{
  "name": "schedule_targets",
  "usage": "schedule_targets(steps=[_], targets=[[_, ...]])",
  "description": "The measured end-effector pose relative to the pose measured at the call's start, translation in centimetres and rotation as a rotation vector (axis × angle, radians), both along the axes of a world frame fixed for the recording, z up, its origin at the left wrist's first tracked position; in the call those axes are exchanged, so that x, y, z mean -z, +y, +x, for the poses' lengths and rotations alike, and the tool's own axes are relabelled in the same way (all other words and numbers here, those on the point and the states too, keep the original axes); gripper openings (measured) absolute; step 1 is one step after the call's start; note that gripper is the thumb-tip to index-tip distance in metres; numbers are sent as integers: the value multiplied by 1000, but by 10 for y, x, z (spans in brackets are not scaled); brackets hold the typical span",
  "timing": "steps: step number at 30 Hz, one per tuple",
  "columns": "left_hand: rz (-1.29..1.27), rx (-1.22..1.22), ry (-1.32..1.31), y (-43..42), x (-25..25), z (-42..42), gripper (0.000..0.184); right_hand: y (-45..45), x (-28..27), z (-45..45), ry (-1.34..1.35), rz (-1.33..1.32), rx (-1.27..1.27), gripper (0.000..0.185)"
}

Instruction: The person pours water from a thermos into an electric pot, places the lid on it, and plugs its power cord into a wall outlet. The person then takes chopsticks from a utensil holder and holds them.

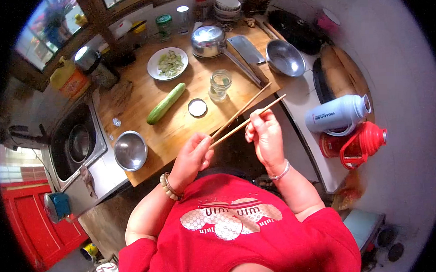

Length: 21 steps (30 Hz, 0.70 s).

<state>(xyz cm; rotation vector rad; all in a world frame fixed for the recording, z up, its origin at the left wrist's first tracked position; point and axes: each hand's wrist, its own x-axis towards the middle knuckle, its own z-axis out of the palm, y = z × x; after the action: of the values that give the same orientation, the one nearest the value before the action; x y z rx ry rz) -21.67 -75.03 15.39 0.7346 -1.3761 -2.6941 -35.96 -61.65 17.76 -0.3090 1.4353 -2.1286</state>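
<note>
Two wooden chopsticks (242, 125) spread apart over the front edge of the wooden board. My left hand (195, 154) is closed around their near ends. My right hand (265, 134) is closed with fingertips at one chopstick, towards its far end. Beyond them stands a glass jar (220, 86) with its lid off. A round lid (197, 107), white inside, lies beside the jar. A whole green cucumber (166, 103) rests to the left. Behind it, a white plate (153, 70) holds chopped green pieces (170, 64).
A cleaver (246, 49) lies by a lidded pot (208, 41) and a metal bowl (285, 58). Another metal bowl (130, 150) stands front left, near the sink (101, 141). Blue (336, 114) and red (354, 144) thermos flasks are at the right.
</note>
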Motion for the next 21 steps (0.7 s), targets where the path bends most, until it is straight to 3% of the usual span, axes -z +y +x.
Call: schedule_targets(steps=[4, 6, 11, 21], targets=[[-14, -32, -44, -3, 7, 8, 15, -9, 13, 18, -112, 321, -397, 11], [31, -14, -75, -4, 12, 12, 18, -15, 18, 26, -162, 331, -499, 11], [69, -66, -59, -3, 7, 20, 19, -9, 7, 14, -49, 219, -479, 26], [-150, -94, -38, -1, -12, 24, 10, -21, 1, 2, -91, 161, -433, 20]])
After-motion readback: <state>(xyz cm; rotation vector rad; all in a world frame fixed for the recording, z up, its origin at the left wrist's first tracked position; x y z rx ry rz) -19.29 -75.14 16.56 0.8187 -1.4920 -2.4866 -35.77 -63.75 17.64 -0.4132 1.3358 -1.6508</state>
